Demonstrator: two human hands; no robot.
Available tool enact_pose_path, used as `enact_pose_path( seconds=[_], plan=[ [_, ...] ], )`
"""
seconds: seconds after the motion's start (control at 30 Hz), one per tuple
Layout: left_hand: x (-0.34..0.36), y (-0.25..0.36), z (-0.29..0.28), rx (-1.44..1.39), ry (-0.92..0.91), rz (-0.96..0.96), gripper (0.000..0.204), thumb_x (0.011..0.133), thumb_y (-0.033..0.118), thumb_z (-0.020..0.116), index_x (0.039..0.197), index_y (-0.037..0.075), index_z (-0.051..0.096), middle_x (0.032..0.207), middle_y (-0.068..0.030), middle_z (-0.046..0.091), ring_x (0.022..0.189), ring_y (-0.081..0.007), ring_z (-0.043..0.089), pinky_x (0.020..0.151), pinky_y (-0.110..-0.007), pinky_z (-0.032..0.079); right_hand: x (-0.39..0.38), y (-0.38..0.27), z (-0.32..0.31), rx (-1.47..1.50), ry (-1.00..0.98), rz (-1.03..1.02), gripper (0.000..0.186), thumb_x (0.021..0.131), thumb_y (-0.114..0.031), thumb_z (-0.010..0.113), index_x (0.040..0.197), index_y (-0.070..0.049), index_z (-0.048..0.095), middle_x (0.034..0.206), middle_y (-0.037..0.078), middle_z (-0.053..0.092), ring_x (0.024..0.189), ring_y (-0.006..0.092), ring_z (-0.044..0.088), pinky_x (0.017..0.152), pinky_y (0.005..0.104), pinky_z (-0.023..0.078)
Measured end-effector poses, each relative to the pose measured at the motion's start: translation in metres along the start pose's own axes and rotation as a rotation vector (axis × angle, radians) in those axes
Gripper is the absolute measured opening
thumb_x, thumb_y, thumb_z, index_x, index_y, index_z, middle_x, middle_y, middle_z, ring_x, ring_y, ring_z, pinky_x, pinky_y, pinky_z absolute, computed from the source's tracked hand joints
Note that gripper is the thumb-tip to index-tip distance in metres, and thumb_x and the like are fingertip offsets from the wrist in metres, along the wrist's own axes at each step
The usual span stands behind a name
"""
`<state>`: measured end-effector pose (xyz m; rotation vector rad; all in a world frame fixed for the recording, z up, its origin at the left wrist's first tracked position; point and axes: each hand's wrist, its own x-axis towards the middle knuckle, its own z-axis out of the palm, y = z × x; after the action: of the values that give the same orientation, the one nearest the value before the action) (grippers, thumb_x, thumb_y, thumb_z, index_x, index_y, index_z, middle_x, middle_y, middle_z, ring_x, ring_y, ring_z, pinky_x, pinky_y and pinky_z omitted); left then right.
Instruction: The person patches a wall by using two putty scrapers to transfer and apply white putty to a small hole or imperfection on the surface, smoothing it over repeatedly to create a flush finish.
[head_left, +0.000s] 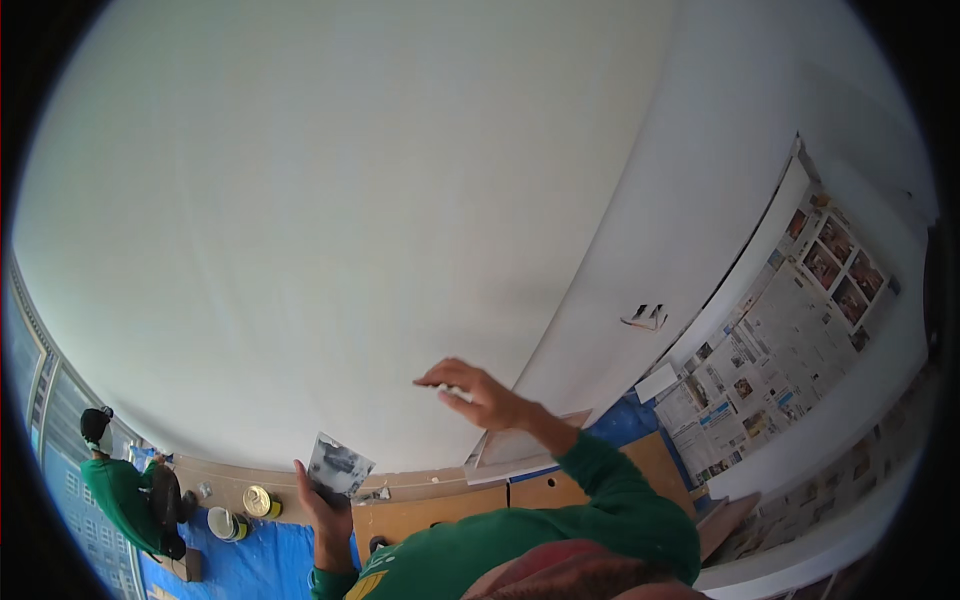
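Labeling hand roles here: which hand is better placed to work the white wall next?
Probably right. The right hand is raised against the white wall, fingers spread on it. The left hand sits lower, gripping a flat grey metal scraper blade, off the wall.

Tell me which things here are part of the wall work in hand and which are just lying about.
In hand:
right hand against the white wall
left hand holding a flat plate

Lying about:
tins on the blue sheet
newspapers
cardboard
a crouching person
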<state>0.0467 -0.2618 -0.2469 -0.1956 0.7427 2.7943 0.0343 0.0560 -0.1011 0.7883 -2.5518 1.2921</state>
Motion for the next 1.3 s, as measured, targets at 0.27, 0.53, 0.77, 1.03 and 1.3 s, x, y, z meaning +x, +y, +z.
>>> enact_pose_path(
  seconds=[0.27,0.53,0.77,1.03,1.3],
  plan=[
    [-0.039,-0.03,0.031,-0.007,0.103,0.142,0.046,0.103,0.04,0.049,0.128,0.005,0.061,0.123,-0.0071,0.069,0.113,-0.0234,0.065,0.099,-0.039,0.048,-0.117,0.162,0.176,1.607,0.158,1.039,0.027,0.099,-0.02,0.06,0.122,-0.008,0.062,0.114,0.007,0.07,0.099,0.0216,0.07,0.089,0.0423,0.058],
    [-0.093,-0.083,0.011,-0.151,0.329,0.36,0.049,0.105,0.047,0.048,0.134,0.009,0.057,0.129,-0.0055,0.066,0.116,-0.0236,0.064,0.101,-0.041,0.05,-0.081,0.119,0.178,1.153,0.23,0.644,0.041,0.106,-0.035,0.051,0.123,0.001,0.061,0.115,0.007,0.066,0.105,0.0138,0.059,0.093,0.0321,0.047],
    [-0.119,-0.054,0.029,-0.252,0.278,0.571,0.053,0.106,0.045,0.045,0.136,0.001,0.054,0.134,-0.0113,0.063,0.121,-0.0247,0.061,0.11,-0.041,0.045,-0.036,-0.031,0.144,0.716,0.286,-0.008,0.038,0.108,-0.024,0.045,0.116,0.011,0.058,0.109,0.015,0.066,0.096,0.0177,0.063,0.083,0.0325,0.052],
    [-0.206,0.028,-0.028,-0.087,0.497,0.668,0.047,0.105,0.044,0.051,0.115,-0.001,0.061,0.107,-0.0078,0.069,0.091,-0.0161,0.07,0.084,-0.032,0.059,-0.041,-0.149,0.248,0.529,0.102,-0.478,0.026,0.096,-0.006,0.042,0.105,0.013,0.057,0.099,0.021,0.059,0.08,0.0289,0.06,0.068,0.0375,0.05],
    [-0.297,0.093,-0.085,-0.116,0.613,0.709,0.043,0.105,0.042,0.052,0.113,0.0,0.062,0.102,-0.0086,0.071,0.086,-0.0169,0.072,0.078,-0.033,0.06,-0.043,-0.226,0.341,0.546,-0.066,-0.558,0.023,0.094,-0.005,0.044,0.103,0.012,0.056,0.095,0.022,0.057,0.079,0.0323,0.058,0.066,0.0394,0.049]
  ],
)
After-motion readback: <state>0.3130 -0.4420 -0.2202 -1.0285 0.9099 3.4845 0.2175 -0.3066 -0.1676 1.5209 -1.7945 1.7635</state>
